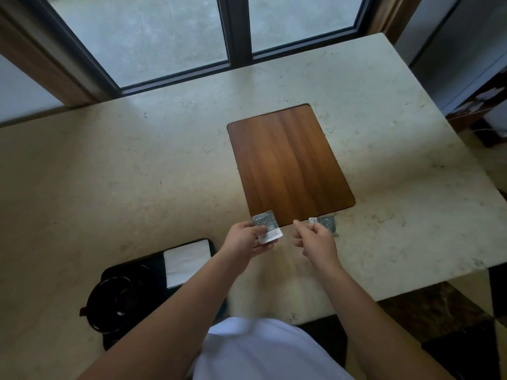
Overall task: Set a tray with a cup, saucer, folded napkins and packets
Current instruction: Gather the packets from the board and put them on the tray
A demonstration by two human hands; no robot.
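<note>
My left hand [245, 238] holds a small grey-and-white packet [266, 226] by its lower edge, just past the near corner of a wooden panel. My right hand [315, 239] hovers beside it with fingers loosely curled and nothing in them. A second grey packet [326, 222] lies flat on the stone counter just behind my right hand. At the lower left a black tray [131, 266] carries a black cup on a saucer [120, 297] and a folded white napkin [188, 261].
A brown wooden panel [288, 165] is set flush in the beige stone counter [109, 174]. A window with a dark frame [236, 31] runs along the far edge. The counter's right edge drops to a dark patterned floor [439, 325].
</note>
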